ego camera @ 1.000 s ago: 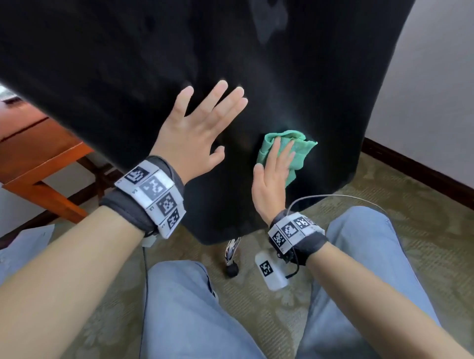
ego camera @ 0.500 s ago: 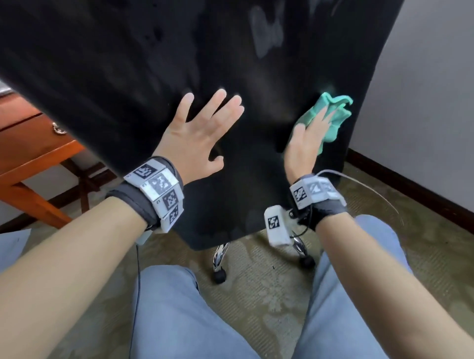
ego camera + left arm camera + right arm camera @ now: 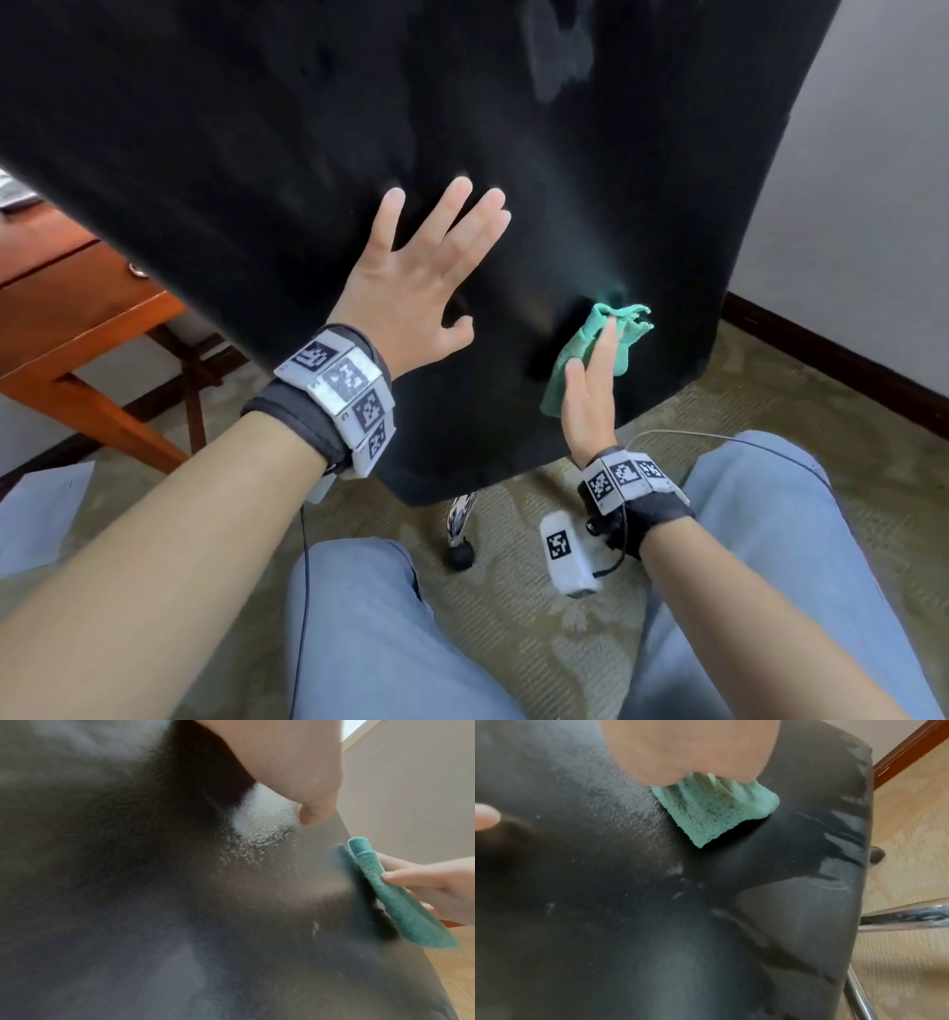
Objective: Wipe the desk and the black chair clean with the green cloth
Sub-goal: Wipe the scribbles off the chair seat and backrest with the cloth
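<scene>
The large black chair [image 3: 462, 154], its textured, leather-like back panel filling most of the head view, was being wiped; the chair step was judged to be in hand. Pale smears were seen high on the panel and dull streaks near its right edge in the right wrist view. The reddish-brown wooden desk [image 3: 77, 318] was seen at the left, behind the chair, well apart from the cloth; whether it had been wiped could not be told. The left hand [image 3: 411, 277] was laid flat against the panel, fingers [image 3: 457, 216] straight and spread, nothing held, apparently to steady the chair. The right hand [image 3: 590, 390] was pressed, fingers nearly straight, over the crumpled green cloth [image 3: 580, 360], which was kept against the lower right of the panel. The next move was judged to call for steady pressure and strokes carried toward the remaining streaks, with the chair braced against rolling.
</scene>
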